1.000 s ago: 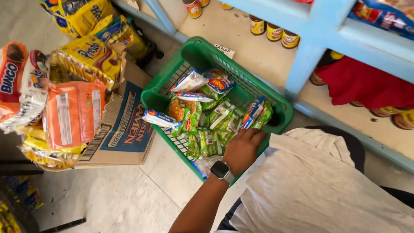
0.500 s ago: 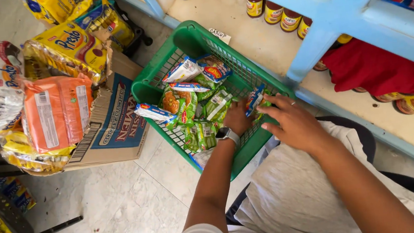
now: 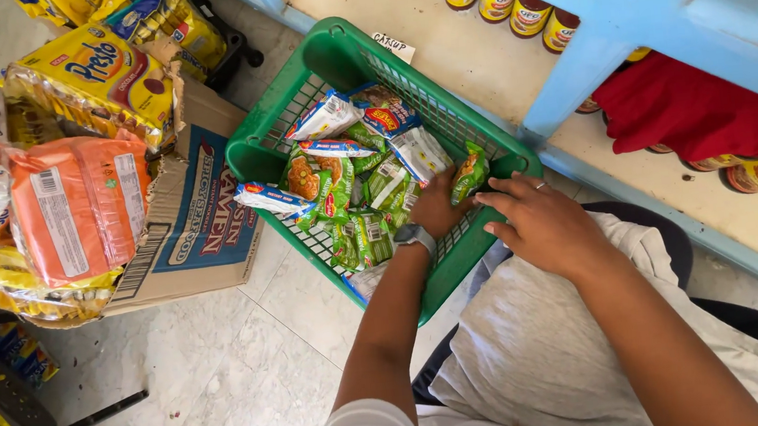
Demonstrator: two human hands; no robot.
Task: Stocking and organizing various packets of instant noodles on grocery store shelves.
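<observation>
The left hand (image 3: 438,206) is sunk among the packets (image 3: 346,198) in the green basket (image 3: 329,57); its grip is hidden, so I cannot tell what it holds. The right hand (image 3: 540,222) lies loose and spread on the basket's rim, beside a green packet (image 3: 468,170), holding nothing. The packets are slick, crinkly foil pillows, loosely heaped: one could likely slide from the grip. The basket is rigid plastic lattice, where corners might snag.
</observation>
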